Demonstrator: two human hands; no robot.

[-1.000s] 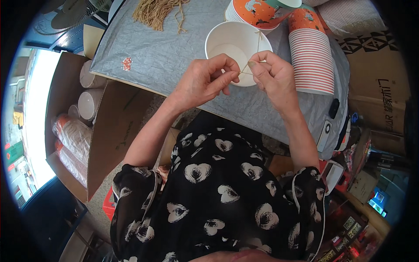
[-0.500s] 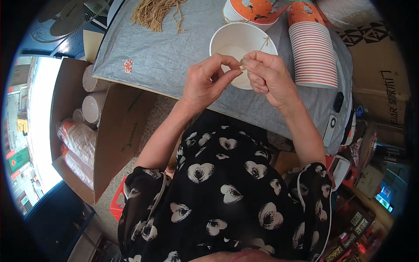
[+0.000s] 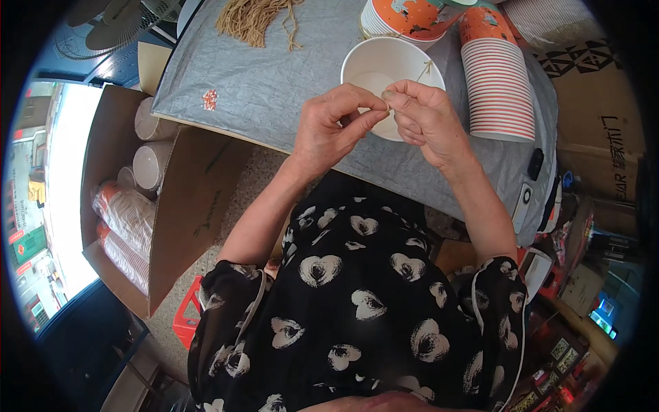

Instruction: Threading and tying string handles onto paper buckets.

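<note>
Both hands meet over the near side of a white paper bucket that stands open end up on the table. Thumb and forefinger of my left hand pinch close to the right fingertips. My right hand is curled, its thumb pressed to the forefinger. Between the fingertips shows a tiny pale tan bit of cord; the fingers hide most of it. A tan cord with a frayed end shows against the bucket's inner wall, just above my right hand.
A bundle of tan cords lies at the table's far left. Orange printed paper buckets and a long nested stack stand to the right. Red-white scraps lie left. A carton of wrapped cups stands beside the table.
The whole view has shifted slightly, so things sit a little further right. My fingertips have drawn closer together, and less of the cord bit shows between them.
</note>
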